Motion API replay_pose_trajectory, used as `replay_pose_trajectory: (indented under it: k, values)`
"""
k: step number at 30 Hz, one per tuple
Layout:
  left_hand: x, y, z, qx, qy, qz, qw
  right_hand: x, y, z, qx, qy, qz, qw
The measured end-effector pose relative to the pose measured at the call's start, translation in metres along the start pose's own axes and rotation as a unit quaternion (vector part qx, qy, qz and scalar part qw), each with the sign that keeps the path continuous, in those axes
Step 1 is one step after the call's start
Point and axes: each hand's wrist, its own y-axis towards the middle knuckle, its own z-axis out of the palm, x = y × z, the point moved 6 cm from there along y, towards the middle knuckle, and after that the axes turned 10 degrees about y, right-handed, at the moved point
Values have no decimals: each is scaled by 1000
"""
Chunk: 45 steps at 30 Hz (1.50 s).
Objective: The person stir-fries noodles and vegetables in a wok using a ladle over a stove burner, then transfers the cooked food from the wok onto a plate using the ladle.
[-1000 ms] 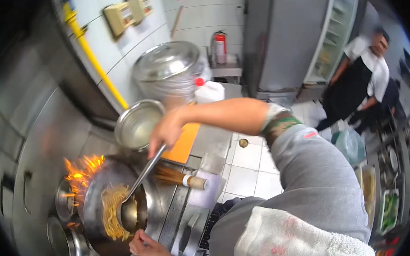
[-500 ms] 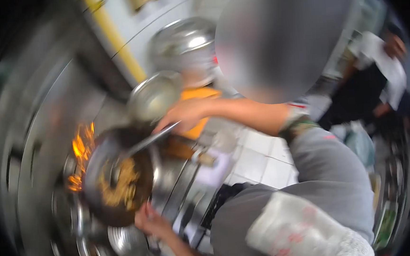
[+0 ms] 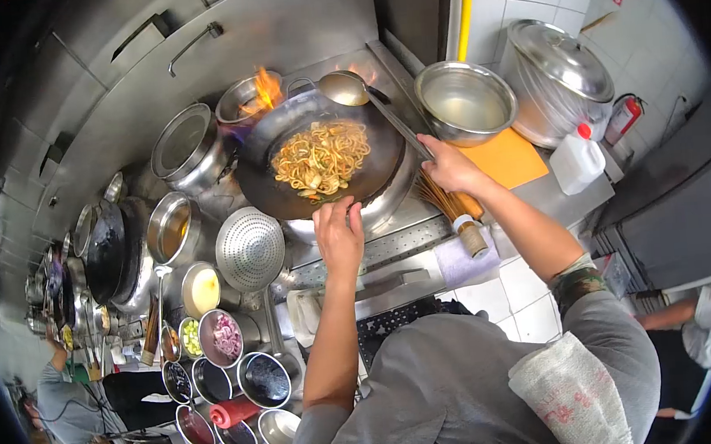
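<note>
Stir-fried noodles lie in the middle of a dark wok on the stove. My left hand is closed on the wok's near rim, with its fingertips at the edge. My right hand grips the long handle of a metal ladle. The ladle's bowl is at the wok's far right rim, apart from the noodles. Flames rise behind the wok, over a metal pot. A bamboo brush lies below my right forearm.
A perforated strainer and several seasoning containers stand to the left. A metal basin, an orange board, a white jug and a lidded pot are at right. Other people stand at both sides.
The head view has swung and become sharp. The ladle's bowl has moved from beside the noodles to the wok's far right rim. My left hand stays at the near rim.
</note>
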Motion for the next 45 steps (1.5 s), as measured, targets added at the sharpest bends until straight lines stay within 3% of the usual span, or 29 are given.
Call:
replay_pose_trajectory:
  k: [1,4,6,8,12,18,22,24,25,27,28,31,32,35,36,40,43,45]
  values:
    - [-1,-1,-1,3,1,-1,1000,11,3,3,-34,-44,-67,996]
    - [-7,-5,-14,-4,-3,4,1000,34,-4,9,100,-26,90,991]
    - [-15,-9,-34,-9,3,-1,1000,38,-20,14,170,-8,76,982]
    - [-21,-18,-60,-5,19,-21,1000,48,-44,-15,187,72,88,976]
    - [-17,-17,-74,20,4,-59,998,42,-28,-37,158,94,90,979]
    - [-27,-13,-59,52,-12,-54,997,30,60,7,117,70,88,987]
    - [-22,-20,-64,68,-7,-59,996,38,48,30,255,160,134,944]
    - [-17,-21,-74,66,5,-66,996,44,16,5,283,154,91,942]
    - [-15,-20,-78,60,17,-64,996,65,-7,-22,254,63,80,962]
    - [-9,-19,-84,47,40,-63,996,47,-31,-45,181,-31,-136,973]
    - [-13,-12,-81,34,36,-43,998,47,-41,-58,159,-66,-160,972]
    - [-26,11,-49,39,26,6,999,35,-21,-89,177,7,-72,982]
    - [-19,6,-31,61,32,8,998,53,-20,-101,179,-70,-88,977]
    - [-17,-3,-25,52,6,10,999,57,-23,-129,238,-71,-85,965]
    - [-27,-5,-34,53,3,-2,999,59,-26,-136,277,-4,122,953]
    - [-32,-12,-23,18,-13,-23,999,42,-8,-114,266,-103,-64,956]
    - [-15,-50,-1,43,4,-22,999,50,-13,-96,176,-201,-91,959]
    - [-15,-83,-8,46,-9,-1,999,60,-25,-101,154,-257,-53,953]
